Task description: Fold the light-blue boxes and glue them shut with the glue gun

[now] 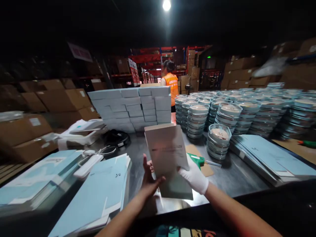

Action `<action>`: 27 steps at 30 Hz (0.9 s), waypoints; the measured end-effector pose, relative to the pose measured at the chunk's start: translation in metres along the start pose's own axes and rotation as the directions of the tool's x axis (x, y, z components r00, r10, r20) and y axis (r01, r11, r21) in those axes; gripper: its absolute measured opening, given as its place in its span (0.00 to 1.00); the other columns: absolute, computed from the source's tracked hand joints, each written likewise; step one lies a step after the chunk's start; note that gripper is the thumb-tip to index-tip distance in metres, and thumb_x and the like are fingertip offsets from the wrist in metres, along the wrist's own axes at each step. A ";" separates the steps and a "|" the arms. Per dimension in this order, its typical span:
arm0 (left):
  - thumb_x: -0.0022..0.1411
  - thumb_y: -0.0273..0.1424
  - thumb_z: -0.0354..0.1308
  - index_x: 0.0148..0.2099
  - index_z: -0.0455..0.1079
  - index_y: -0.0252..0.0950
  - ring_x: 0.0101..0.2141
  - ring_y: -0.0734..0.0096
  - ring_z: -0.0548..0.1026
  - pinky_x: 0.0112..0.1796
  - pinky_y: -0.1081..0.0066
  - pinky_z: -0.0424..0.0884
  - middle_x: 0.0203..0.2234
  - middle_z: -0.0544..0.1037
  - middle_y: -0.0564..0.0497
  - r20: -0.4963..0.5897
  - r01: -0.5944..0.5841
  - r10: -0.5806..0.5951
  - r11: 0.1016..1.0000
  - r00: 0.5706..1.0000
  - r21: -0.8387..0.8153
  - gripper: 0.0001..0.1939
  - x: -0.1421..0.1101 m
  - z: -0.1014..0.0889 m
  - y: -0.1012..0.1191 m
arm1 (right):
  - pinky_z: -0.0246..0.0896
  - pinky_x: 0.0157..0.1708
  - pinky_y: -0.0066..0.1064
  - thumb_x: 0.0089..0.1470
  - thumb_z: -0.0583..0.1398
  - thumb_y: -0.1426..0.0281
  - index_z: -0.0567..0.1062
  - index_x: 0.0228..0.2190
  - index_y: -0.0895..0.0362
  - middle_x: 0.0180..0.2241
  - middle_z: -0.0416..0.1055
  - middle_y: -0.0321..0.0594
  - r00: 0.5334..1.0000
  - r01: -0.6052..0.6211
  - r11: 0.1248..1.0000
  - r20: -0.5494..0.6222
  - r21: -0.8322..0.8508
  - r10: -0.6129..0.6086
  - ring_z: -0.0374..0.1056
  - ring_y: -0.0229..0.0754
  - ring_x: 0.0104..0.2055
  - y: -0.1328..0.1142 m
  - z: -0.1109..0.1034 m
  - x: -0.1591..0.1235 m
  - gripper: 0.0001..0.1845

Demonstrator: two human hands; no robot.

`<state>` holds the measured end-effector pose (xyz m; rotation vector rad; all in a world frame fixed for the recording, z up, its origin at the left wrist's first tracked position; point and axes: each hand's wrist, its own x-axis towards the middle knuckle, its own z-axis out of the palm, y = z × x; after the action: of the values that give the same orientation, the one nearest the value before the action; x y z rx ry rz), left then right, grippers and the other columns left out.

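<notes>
A pale grey folded box (168, 154) stands tilted over the metal table (229, 177), held between both my hands. My bare left hand (149, 176) grips its lower left edge. On its right edge sits my right hand (194, 176), in a white glove. Flat light-blue box blanks (103, 187) lie stacked to my left. Just behind my right hand a green-handled tool (198, 160) rests on a piece of brown card.
A wall of stacked blue boxes (133, 107) stands at the back of the table. Many stacks of round lidded tins (219, 136) fill the right side, with flat blue blanks (266, 154) before them. A person in an orange vest (171, 84) stands beyond. Cardboard cartons (49, 98) line the left.
</notes>
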<state>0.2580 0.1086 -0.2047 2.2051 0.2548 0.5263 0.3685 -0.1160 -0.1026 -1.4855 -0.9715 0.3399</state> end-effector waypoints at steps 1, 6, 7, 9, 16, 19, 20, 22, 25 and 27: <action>0.68 0.61 0.66 0.88 0.12 0.52 0.76 0.37 0.70 0.69 0.40 0.78 0.81 0.60 0.34 -0.073 -0.042 0.041 0.999 0.996 -0.006 0.73 0.000 -0.007 -0.003 | 0.75 0.68 0.62 0.58 0.71 0.48 0.81 0.64 0.40 0.57 0.84 0.41 1.000 0.014 0.999 0.016 -0.033 -0.013 0.80 0.64 0.59 0.002 -0.003 0.000 0.34; 0.71 0.58 0.65 0.90 0.26 0.46 0.75 0.34 0.70 0.71 0.39 0.76 0.79 0.64 0.31 -0.303 -0.156 0.152 0.988 0.941 0.011 0.65 -0.001 -0.031 0.000 | 0.68 0.75 0.60 0.53 0.74 0.56 0.76 0.71 0.38 0.61 0.82 0.43 0.998 0.050 0.995 0.037 -0.089 -0.047 0.76 0.64 0.67 0.001 -0.004 0.000 0.44; 0.72 0.56 0.66 0.90 0.30 0.46 0.74 0.35 0.72 0.70 0.41 0.77 0.79 0.65 0.30 -0.299 -0.187 0.190 0.982 0.935 0.040 0.63 -0.001 -0.030 0.002 | 0.67 0.76 0.58 0.53 0.75 0.54 0.76 0.71 0.41 0.61 0.81 0.46 0.999 0.038 0.999 -0.016 -0.037 -0.039 0.75 0.63 0.67 -0.002 -0.002 0.001 0.46; 0.71 0.54 0.70 0.90 0.37 0.46 0.74 0.34 0.72 0.68 0.42 0.78 0.78 0.66 0.29 -0.341 -0.285 0.303 0.953 0.890 0.102 0.61 -0.003 -0.025 0.007 | 0.68 0.76 0.55 0.54 0.75 0.45 0.77 0.69 0.49 0.59 0.81 0.51 0.995 0.015 0.994 -0.096 0.106 -0.005 0.75 0.62 0.68 -0.011 0.001 0.005 0.47; 0.77 0.44 0.70 0.67 0.75 0.39 0.54 0.51 0.87 0.54 0.60 0.86 0.57 0.84 0.39 -0.442 -0.512 0.517 0.847 0.733 0.142 0.24 -0.014 -0.037 0.045 | 0.76 0.52 0.44 0.56 0.68 0.39 0.79 0.46 0.56 0.38 0.78 0.43 0.932 -0.070 0.986 -0.342 0.151 0.119 0.76 0.51 0.43 -0.028 0.026 0.029 0.34; 0.75 0.48 0.72 0.68 0.72 0.38 0.55 0.53 0.86 0.47 0.66 0.85 0.61 0.81 0.36 -0.549 -0.490 0.464 0.865 0.695 0.110 0.30 -0.020 -0.041 0.045 | 0.75 0.44 0.37 0.53 0.67 0.56 0.74 0.54 0.54 0.42 0.79 0.40 0.895 0.004 0.982 -0.438 0.187 0.080 0.75 0.46 0.40 -0.028 0.042 0.036 0.30; 0.75 0.50 0.73 0.72 0.70 0.38 0.60 0.52 0.85 0.49 0.66 0.85 0.64 0.79 0.35 -0.576 -0.485 0.451 0.868 0.682 0.105 0.34 -0.022 -0.041 0.041 | 0.75 0.43 0.36 0.52 0.66 0.60 0.72 0.57 0.53 0.44 0.80 0.40 0.906 0.038 0.977 -0.420 0.207 0.054 0.76 0.45 0.41 -0.028 0.045 0.038 0.32; 0.75 0.51 0.73 0.75 0.69 0.41 0.64 0.52 0.82 0.59 0.61 0.83 0.65 0.80 0.38 -0.560 -0.488 0.470 0.863 0.682 0.130 0.37 -0.025 -0.040 0.031 | 0.76 0.41 0.33 0.52 0.63 0.65 0.70 0.62 0.52 0.48 0.81 0.41 0.947 0.088 0.972 -0.321 0.219 -0.013 0.77 0.44 0.42 -0.028 0.042 0.039 0.35; 0.75 0.51 0.72 0.65 0.79 0.46 0.60 0.53 0.83 0.69 0.55 0.76 0.53 0.86 0.47 -0.462 -0.485 0.499 0.860 0.733 0.159 0.24 -0.027 -0.048 0.023 | 0.78 0.45 0.36 0.63 0.62 0.64 0.72 0.66 0.54 0.53 0.82 0.47 0.976 0.067 0.998 -0.210 0.015 -0.063 0.79 0.46 0.45 -0.022 0.012 0.039 0.31; 0.72 0.52 0.74 0.59 0.82 0.46 0.58 0.50 0.83 0.67 0.53 0.76 0.51 0.86 0.49 -0.522 -0.421 0.420 0.898 0.743 0.124 0.22 -0.029 -0.060 0.022 | 0.79 0.56 0.44 0.69 0.63 0.62 0.79 0.62 0.58 0.57 0.82 0.55 0.970 -0.078 0.945 -0.242 -0.316 -0.001 0.80 0.53 0.53 -0.012 -0.019 0.033 0.25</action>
<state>0.2051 0.1256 -0.1617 2.0656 0.0340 1.4101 0.3974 -0.1060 -0.0769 -1.7999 -0.8307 0.0237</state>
